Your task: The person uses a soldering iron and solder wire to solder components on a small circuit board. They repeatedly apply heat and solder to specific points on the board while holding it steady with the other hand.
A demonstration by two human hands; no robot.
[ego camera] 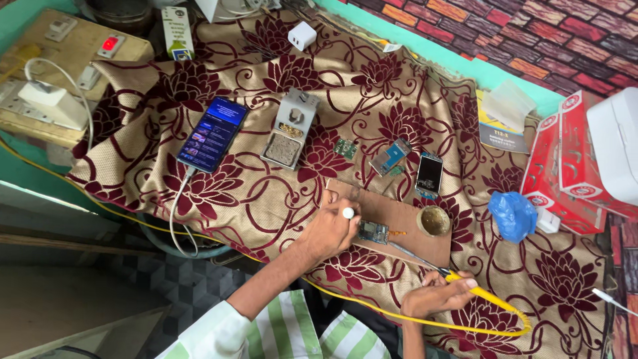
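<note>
Floral cloth (252, 193) covers the table; left hand (330, 231) pinches a small circuit board (373, 232), while at four o'clock right hand (436, 296) grips a soldering iron (465, 282).

Bright even daylight, soft faint shadows, sharp centre, slight wide-angle stretch at edges

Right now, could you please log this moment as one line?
left hand: presses circuit board on wooden board | right hand: holds soldering iron, tip near circuit board | paste tin beside
</note>
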